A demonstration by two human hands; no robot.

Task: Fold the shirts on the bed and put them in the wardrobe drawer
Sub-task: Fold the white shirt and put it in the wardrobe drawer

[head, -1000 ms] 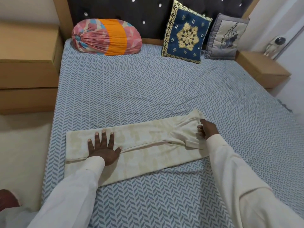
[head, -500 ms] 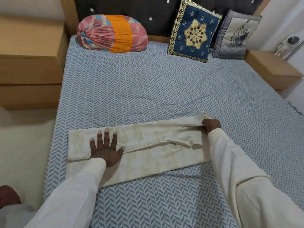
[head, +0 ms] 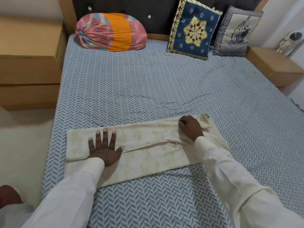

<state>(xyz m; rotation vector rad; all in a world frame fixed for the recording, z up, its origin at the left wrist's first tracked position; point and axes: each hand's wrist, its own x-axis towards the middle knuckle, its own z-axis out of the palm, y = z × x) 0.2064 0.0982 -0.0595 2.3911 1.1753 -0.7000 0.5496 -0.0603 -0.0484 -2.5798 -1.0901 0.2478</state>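
— Where was the shirt [head: 148, 155] at that point?

— Across the near part of the bed [head: 148, 88], already folded lengthwise into a long narrow strip, one flap overlapping the other along the middle.

— And the hands?

— The left hand [head: 105, 146] lay flat on the left end, its fingers [head: 105, 137] straight and spread wide, pressing the cloth down. It had stayed there through the last second. The right hand [head: 190, 127] was the one that changed. A moment before it was at the very tip of the right end. Now it sat a little inward on top of the strip, with the collar end [head: 206, 120] showing past it. Its fingers were curled down into the cloth at the far edge and looked to be pinching a bit of it, though the knuckles hid the grip itself.

— What did that mean for the job?

— As I read it, the neck end had been tidied, the long folds were done, and the strip was ready to be folded across, right end over toward the left. That fold was not yet made.

— And the drawer?

— Not in view. Only this one shirt showed on the bed, well apart from a round pillow [head: 111, 32] and a blue cushion [head: 194, 28] at the headboard. Putting away was all still to come.
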